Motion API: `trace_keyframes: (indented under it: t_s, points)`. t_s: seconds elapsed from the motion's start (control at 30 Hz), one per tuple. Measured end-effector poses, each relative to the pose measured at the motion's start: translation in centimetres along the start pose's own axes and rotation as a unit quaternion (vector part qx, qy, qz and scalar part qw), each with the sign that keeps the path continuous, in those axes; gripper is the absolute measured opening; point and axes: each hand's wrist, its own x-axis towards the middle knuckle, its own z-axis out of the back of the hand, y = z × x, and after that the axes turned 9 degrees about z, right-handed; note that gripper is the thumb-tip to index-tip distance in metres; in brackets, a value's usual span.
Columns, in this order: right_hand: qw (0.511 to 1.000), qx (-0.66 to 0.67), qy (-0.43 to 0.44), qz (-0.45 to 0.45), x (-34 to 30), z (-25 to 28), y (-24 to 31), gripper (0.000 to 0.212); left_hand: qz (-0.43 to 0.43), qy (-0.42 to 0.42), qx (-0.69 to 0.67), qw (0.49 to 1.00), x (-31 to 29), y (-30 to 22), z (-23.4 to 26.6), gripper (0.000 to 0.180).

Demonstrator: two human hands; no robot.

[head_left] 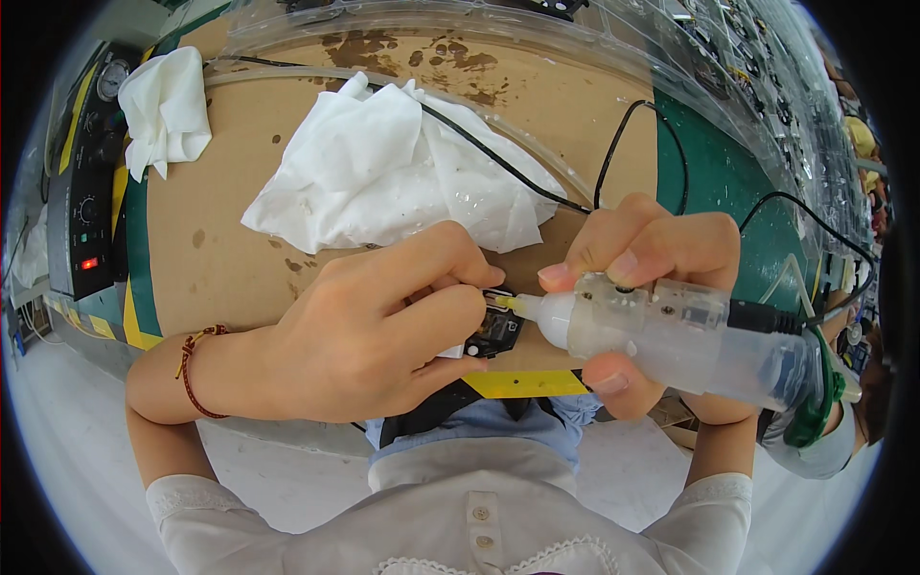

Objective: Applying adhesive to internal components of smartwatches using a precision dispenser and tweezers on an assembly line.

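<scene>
My left hand (383,321) is closed on a small black part (497,332), pinched between thumb and fingers; much of the part is hidden behind them. In my right hand (676,249) lies a translucent dispensing syringe (685,355), gripped with the thumb below and the fingers above. Its yellowish nozzle (511,303) points left and meets or almost touches the black part's upper edge. A green cap (815,393) and a black cable sit at the syringe's right end. Just beyond both hands, a crumpled white cloth (359,177) rests on the brown work surface (220,259).
At far left stands a black control box (88,192) with a gauge, knob and red light. Beside it lies a second white cloth (168,101). A black cable (498,163) crosses the large cloth. Clear plastic trays (613,38) line the back; yellow-black tape (527,383) marks the near edge.
</scene>
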Motion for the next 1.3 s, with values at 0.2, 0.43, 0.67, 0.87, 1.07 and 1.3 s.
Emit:
trace_keyframes:
  t_s: [0.2,0.43,0.67,0.87,1.07,1.3]
  points:
    - [0.999,0.001,0.012,-0.039,0.22,0.00,0.38,0.054,0.008,0.003,-0.006,1.000,0.07,-0.02,0.08,0.032]
    - [0.999,-0.022,0.029,-0.005,0.26,0.11,0.08,0.054,0.013,0.001,-0.010,1.000,0.11,0.01,-0.01,0.033]
    - [0.999,-0.024,0.024,0.017,0.20,-0.01,-0.21,0.054,0.012,0.005,-0.009,1.000,0.16,0.05,0.04,0.033]
    - [0.997,-0.033,0.060,0.020,0.21,0.55,-0.12,0.054,0.012,0.011,0.000,1.000,0.16,-0.01,0.14,0.033]
    - [1.000,-0.020,0.014,-0.002,0.02,0.02,0.05,0.055,0.013,0.009,-0.005,1.000,0.21,-0.03,0.12,0.033]
    - [0.998,-0.022,0.047,0.023,0.14,0.46,-0.23,0.054,0.017,0.013,-0.007,1.000,0.20,-0.05,0.19,0.034]
